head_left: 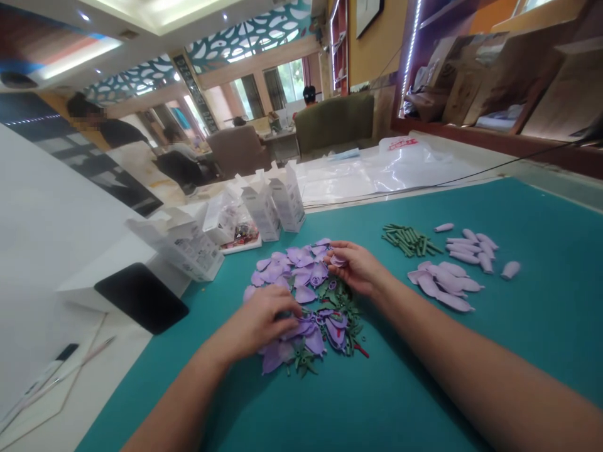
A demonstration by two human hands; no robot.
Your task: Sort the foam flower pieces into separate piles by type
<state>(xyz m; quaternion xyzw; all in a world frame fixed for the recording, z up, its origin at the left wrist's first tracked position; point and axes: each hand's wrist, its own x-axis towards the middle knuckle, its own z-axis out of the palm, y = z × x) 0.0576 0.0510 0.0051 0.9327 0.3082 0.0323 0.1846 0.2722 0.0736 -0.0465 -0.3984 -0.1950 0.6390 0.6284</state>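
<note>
A mixed pile of lilac plastic petals [305,294] and green leaf-shaped pieces [346,307] lies in front of me on the teal mat [405,389]. My right hand [355,267], at the pile's far right edge, pinches a small lilac petal [337,260] between thumb and fingers. Over the near left part of the pile is my left hand [266,317]. Its fingers are bent, with thumb and forefinger slightly apart, touching or just above the petals; nothing shows held in it. A thin red piece [361,350] sticks out at the near right of the pile.
To the right lie green stem pieces [409,240], rolled lilac pieces [471,247] and longer lilac petals [445,284]. White cartons [287,196] stand behind the pile, and a dark tablet [141,298] leans at left. Pens [56,370] lie beside the mat. People sit farther back.
</note>
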